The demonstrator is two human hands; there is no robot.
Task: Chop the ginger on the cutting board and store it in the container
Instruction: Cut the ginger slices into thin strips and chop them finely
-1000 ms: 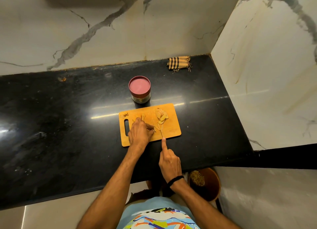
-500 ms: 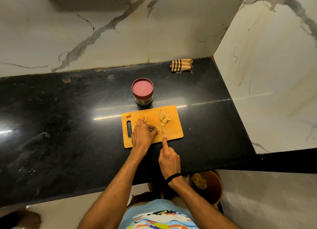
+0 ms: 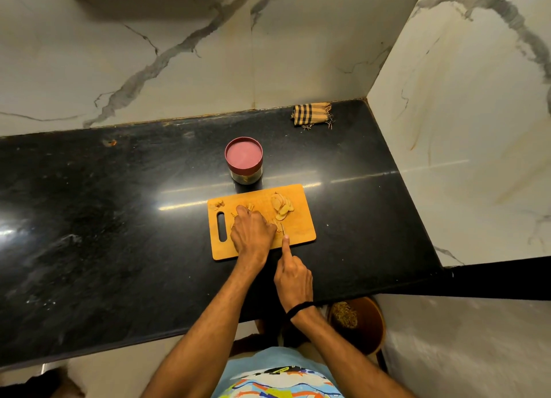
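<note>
1. Far left and under everything: glossy black stone countertop (image 3: 119, 218).
2. On it, an orange rectangular wooden cutting board (image 3: 301, 233), handle slot at the left end, a few tiny ginger scraps (image 3: 220, 204) up in its far-left corner.
3. Just behind the board, a short round container (image 3: 244, 159) with a dark red lid, closed. Touching the board or not, can't tell.
4. Left hand (image 3: 253, 232) knuckles-up mid-board, fingers curled down, pinning pale yellow ginger strips (image 3: 249, 208), mostly hidden underneath.
5. Right next to it, a thin metal knife (image 3: 282, 229), blade down on the board.
6. Right hand (image 3: 293, 279) wrapped round the knife handle, index finger straight along the spine, black band (image 3: 301, 306) on the wrist.
7. Toward the board's right end, a loose heap of pale ginger slices (image 3: 281, 209), clear of both hands.
8. Back right corner: folded tan-and-black striped cloth (image 3: 311, 114). Below the counter edge, a round brown bin (image 3: 371, 329).
</note>
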